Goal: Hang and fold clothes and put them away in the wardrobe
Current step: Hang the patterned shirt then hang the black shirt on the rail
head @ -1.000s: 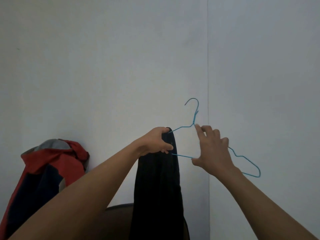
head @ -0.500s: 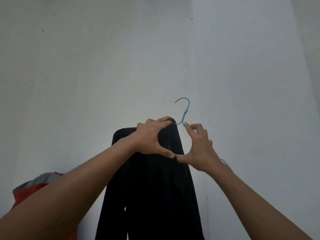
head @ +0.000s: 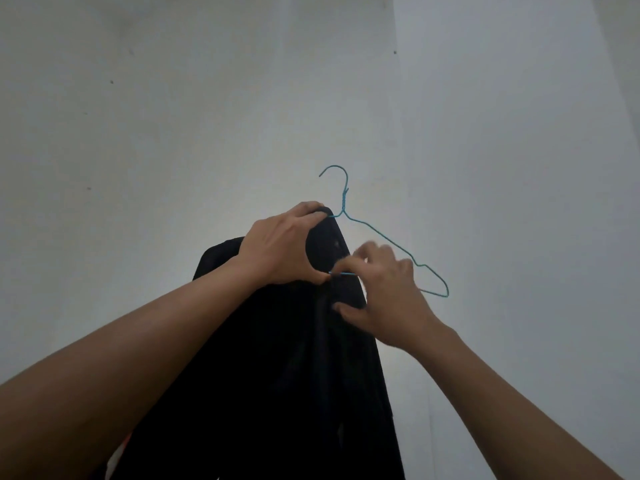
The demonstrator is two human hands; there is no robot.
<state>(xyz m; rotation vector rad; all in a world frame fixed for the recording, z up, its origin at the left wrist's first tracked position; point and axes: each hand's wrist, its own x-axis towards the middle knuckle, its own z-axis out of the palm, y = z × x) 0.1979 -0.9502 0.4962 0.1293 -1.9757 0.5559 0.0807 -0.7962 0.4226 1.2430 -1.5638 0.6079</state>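
Now we are gripping with our left hand, fingers curled over the top and thumb underneath, the black fabric garment where it drapes over the thin blue wire hanger. Our right hand, slightly blurred, is pinching the garment's edge beside the hanger's lower bar, thumb pressing into the cloth. We are holding hanger and garment raised before the plain pale wall, the cloth hanging down between our forearms.
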